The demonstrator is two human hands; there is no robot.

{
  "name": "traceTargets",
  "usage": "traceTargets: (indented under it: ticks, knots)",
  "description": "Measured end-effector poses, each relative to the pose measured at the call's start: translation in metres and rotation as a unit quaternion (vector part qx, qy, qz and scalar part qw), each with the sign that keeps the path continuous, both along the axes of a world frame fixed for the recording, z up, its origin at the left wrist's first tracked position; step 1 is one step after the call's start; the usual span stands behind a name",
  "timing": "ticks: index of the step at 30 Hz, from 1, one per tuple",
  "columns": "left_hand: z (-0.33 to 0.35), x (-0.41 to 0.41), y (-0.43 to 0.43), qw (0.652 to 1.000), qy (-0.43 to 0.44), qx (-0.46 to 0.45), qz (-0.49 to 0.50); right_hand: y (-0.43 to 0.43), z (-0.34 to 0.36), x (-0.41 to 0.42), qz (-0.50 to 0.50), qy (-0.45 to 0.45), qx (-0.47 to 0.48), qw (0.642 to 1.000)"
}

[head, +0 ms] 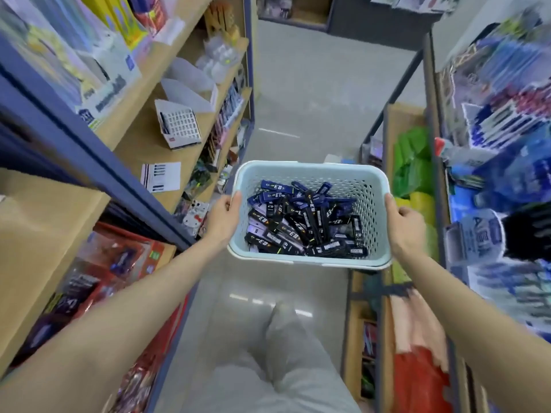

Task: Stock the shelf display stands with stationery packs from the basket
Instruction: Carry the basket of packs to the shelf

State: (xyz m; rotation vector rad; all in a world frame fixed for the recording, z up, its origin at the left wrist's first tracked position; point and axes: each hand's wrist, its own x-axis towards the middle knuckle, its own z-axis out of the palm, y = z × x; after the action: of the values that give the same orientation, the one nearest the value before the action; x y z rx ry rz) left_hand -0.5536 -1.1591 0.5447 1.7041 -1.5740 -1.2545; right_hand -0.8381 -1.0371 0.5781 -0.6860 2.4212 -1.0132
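The dark stationery packs (301,225) lying in the pale blue basket (310,167) carry white lettering that reads roughly "E0"; their smaller print is too fine. Print on the white boxes (114,84) left of the basket is blurred beyond reading.

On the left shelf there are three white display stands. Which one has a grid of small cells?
The nearest stand, closest to the basket. The two plain stands behind it are open shells without any grid.

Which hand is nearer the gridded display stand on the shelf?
Left. The left hand grips the basket rim facing the stand; the right hand grips the opposite rim.
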Motion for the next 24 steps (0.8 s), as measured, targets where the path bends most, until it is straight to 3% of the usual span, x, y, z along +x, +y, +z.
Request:
traceTargets:
  ticks: [12, 18, 24]
  knots:
    - [-0.009, -0.078, -0.2, 0.999, -0.011, 0.002, 0.033, -0.217, -0.003, -0.087, 0.01, 0.019, 0.007, 1.0]
    - [-0.006, -0.116, -0.303, 1.0, 0.01, 0.005, 0.004, -0.312, -0.007, -0.121, -0.012, 0.036, 0.013, 0.999]
    - [-0.014, -0.154, -0.394, 0.999, -0.03, 0.006, -0.02, -0.39, -0.008, -0.16, -0.035, 0.037, 0.037, 0.998]
